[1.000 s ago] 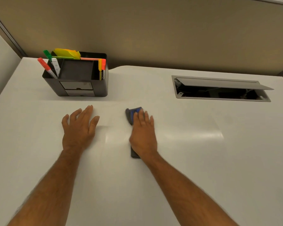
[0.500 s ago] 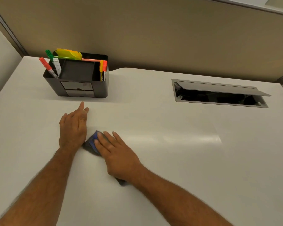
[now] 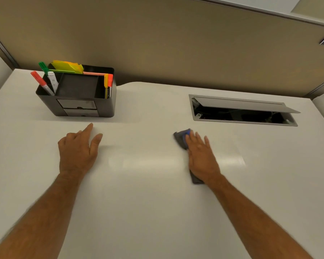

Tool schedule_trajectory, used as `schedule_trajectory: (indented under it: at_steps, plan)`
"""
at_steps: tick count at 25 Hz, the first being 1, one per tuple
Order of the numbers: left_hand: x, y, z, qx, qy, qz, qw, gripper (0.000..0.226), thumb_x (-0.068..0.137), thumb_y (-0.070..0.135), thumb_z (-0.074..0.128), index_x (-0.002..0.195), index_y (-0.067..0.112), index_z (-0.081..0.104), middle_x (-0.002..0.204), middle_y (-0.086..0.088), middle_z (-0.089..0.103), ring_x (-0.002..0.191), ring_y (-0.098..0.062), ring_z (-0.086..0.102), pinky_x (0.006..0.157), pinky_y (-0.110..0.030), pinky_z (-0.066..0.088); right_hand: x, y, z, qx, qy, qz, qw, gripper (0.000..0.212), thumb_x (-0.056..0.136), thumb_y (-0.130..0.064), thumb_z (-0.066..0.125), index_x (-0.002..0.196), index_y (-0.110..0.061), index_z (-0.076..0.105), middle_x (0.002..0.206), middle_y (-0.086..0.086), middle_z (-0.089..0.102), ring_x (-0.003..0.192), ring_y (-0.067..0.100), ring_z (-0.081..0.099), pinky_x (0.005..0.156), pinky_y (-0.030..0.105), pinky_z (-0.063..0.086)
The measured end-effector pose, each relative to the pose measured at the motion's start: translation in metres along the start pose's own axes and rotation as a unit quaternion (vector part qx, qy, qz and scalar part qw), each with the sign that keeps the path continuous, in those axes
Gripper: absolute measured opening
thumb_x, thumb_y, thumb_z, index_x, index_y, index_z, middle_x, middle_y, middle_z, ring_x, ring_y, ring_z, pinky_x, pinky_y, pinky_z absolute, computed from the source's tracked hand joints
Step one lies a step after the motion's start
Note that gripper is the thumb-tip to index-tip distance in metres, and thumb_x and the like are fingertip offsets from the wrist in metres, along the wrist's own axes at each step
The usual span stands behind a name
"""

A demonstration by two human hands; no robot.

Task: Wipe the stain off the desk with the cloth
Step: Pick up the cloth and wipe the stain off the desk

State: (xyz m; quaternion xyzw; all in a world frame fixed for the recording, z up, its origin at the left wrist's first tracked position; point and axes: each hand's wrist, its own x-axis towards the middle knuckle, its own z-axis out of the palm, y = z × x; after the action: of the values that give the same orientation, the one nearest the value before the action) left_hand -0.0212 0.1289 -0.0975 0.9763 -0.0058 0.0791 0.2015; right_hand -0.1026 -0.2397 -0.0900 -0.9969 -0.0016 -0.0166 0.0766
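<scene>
A smooth white desk [image 3: 157, 202] meets a tan partition wall [image 3: 176, 43]. Right of centre, the right hand [image 3: 201, 157] presses flat, fingers extended, on a dark grey-and-blue cloth [image 3: 181, 136]. The left hand [image 3: 79, 152] rests open at centre left.

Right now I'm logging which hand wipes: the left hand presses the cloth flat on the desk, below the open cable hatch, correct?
No. The head view shows the right hand pressing the cloth; the left hand rests bare on the desk.
</scene>
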Motion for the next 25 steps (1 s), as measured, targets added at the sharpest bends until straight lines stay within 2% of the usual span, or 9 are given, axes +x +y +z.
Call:
schedule_trajectory:
  at_steps: [3, 5, 8, 10, 14, 18, 25]
  plan:
    - [0.000, -0.002, 0.002, 0.005, 0.005, 0.002, 1.000, 0.071, 0.095, 0.059, 0.026, 0.141, 0.012, 0.051, 0.111, -0.022, 0.069, 0.110, -0.043, 0.055, 0.102, -0.056, 0.033, 0.007, 0.039, -0.007, 0.018, 0.027, 0.141, 0.989, 0.055, 0.099, -0.008, 0.039, 0.153, -0.006, 0.026, 0.162, 0.016, 0.023, 0.150, 0.033, 0.018, 0.123, 0.047, 0.002]
    - [0.000, -0.003, 0.003, 0.010, 0.010, 0.004, 1.000, 0.070, 0.096, 0.059, 0.027, 0.142, 0.012, 0.050, 0.110, -0.022, 0.069, 0.109, -0.042, 0.055, 0.102, -0.056, 0.034, -0.003, 0.046, -0.006, 0.051, 0.061, 0.234, 0.969, 0.052, 0.102, -0.010, 0.037, 0.152, -0.005, 0.026, 0.162, 0.017, 0.023, 0.150, 0.033, 0.017, 0.123, 0.048, 0.001]
    - [0.001, -0.002, 0.005, 0.018, 0.011, 0.006, 1.000, 0.069, 0.096, 0.059, 0.029, 0.143, 0.012, 0.048, 0.108, -0.021, 0.069, 0.107, -0.041, 0.055, 0.102, -0.055, 0.034, -0.011, 0.031, 0.002, 0.148, 0.104, 0.308, 0.934, 0.049, 0.105, -0.015, 0.035, 0.153, -0.009, 0.027, 0.162, 0.011, 0.023, 0.152, 0.028, 0.012, 0.124, 0.046, -0.002]
    - [0.001, -0.002, 0.007, 0.023, 0.011, 0.001, 1.000, 0.069, 0.096, 0.059, 0.029, 0.142, 0.013, 0.048, 0.106, -0.019, 0.069, 0.105, -0.040, 0.055, 0.101, -0.054, 0.035, 0.000, 0.016, 0.005, 0.171, 0.100, 0.289, 0.937, 0.049, 0.105, -0.016, 0.034, 0.153, -0.011, 0.027, 0.163, 0.009, 0.021, 0.152, 0.025, 0.010, 0.124, 0.046, -0.004]
    - [0.002, -0.001, 0.007, 0.012, 0.004, -0.008, 1.000, 0.072, 0.094, 0.062, 0.025, 0.145, 0.016, 0.046, 0.116, -0.018, 0.068, 0.111, -0.037, 0.055, 0.105, -0.052, 0.033, 0.055, -0.027, 0.010, 0.169, 0.071, 0.197, 0.963, 0.050, 0.104, -0.015, 0.034, 0.153, -0.009, 0.025, 0.163, 0.011, 0.021, 0.152, 0.024, 0.013, 0.122, 0.045, -0.010]
    - [0.002, -0.003, 0.006, 0.004, -0.006, -0.014, 1.000, 0.076, 0.092, 0.066, 0.019, 0.147, 0.019, 0.043, 0.124, -0.015, 0.066, 0.114, -0.035, 0.054, 0.108, -0.050, 0.032, 0.105, -0.084, 0.018, 0.150, 0.034, 0.097, 0.983, 0.051, 0.103, -0.017, 0.034, 0.153, -0.011, 0.026, 0.163, 0.010, 0.022, 0.151, 0.023, 0.014, 0.122, 0.046, -0.008]
    - [0.002, -0.005, 0.006, 0.002, 0.001, -0.007, 1.000, 0.073, 0.094, 0.064, 0.022, 0.148, 0.020, 0.042, 0.122, -0.012, 0.067, 0.110, -0.032, 0.055, 0.106, -0.048, 0.033, 0.117, -0.163, 0.030, 0.141, -0.025, -0.073, 0.987, 0.052, 0.103, -0.019, 0.037, 0.153, -0.014, 0.027, 0.163, 0.008, 0.024, 0.151, 0.023, 0.017, 0.121, 0.047, -0.007]
